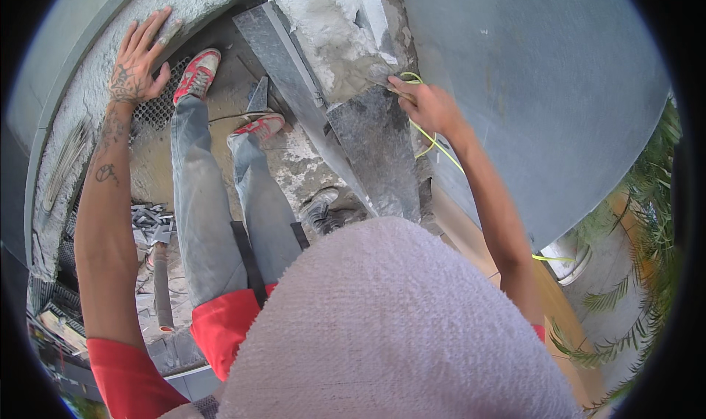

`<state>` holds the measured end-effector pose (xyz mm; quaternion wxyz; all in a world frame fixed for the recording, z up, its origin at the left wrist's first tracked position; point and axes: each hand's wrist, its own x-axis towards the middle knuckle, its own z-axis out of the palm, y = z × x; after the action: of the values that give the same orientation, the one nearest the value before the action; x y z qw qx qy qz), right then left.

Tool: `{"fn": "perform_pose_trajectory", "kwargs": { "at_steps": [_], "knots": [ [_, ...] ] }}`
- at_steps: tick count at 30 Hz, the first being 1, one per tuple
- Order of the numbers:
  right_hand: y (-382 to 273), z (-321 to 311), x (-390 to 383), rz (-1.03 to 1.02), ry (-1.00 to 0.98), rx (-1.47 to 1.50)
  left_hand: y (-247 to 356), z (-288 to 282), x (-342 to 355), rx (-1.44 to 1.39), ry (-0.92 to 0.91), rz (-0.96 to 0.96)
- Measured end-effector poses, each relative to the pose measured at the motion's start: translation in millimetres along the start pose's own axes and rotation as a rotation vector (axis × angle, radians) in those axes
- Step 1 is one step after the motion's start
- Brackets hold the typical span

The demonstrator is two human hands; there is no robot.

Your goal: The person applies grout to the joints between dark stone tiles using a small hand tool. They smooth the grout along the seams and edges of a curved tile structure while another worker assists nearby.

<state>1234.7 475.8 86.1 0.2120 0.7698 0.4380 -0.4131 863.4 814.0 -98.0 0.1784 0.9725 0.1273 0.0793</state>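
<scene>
My left hand [141, 57] lies flat with its fingers spread on the rough, whitish ledge [77, 117] at the upper left. At the top right of centre, my right hand [430, 104] is closed round the thin handle of a small hand tool [379, 74]. The tool's pale greyish end is against the edge of grey-white mortar [344, 69], just above a dark grey slab [375, 143]. Blur keeps me from telling the tool's exact kind. A yellow-green cord [441, 148] runs behind and below my right hand.
A metal channel [283, 58] slants beside the mortar. Below my legs lie perforated dark matting [154, 112], a heap of grey scraps [152, 220] and a hammer-like tool [162, 286]. A large grey panel [529, 110] fills the right, with palm fronds [618, 338] beyond. A white towel [390, 331] covers the lower middle.
</scene>
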Motion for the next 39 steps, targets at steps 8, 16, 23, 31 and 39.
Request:
{"fn": "perform_pose_trajectory", "kwargs": {
  "at_steps": [8, 16, 23, 31, 39],
  "knots": [
    [-14, -6, -1, 0.002, 0.017, -0.14, -1, 1, -1, 0.009, -0.015, -0.016],
    [-30, -28, -16, 0.028, -0.031, -0.228, 0, 0, -3, -0.007, 0.02, -0.012],
    [-42, -11, -12, 0.054, 0.004, -0.143, 2, -1, -1, -0.014, 0.038, -0.009],
    [-24, 15, -7, -0.053, 0.06, -0.116, -5, 5, -3, 0.002, 0.022, 0.003],
    [-46, -11, -21, 0.019, -0.079, -0.269, 1, -1, -2, -0.02, -0.003, -0.023]
  ]
}}
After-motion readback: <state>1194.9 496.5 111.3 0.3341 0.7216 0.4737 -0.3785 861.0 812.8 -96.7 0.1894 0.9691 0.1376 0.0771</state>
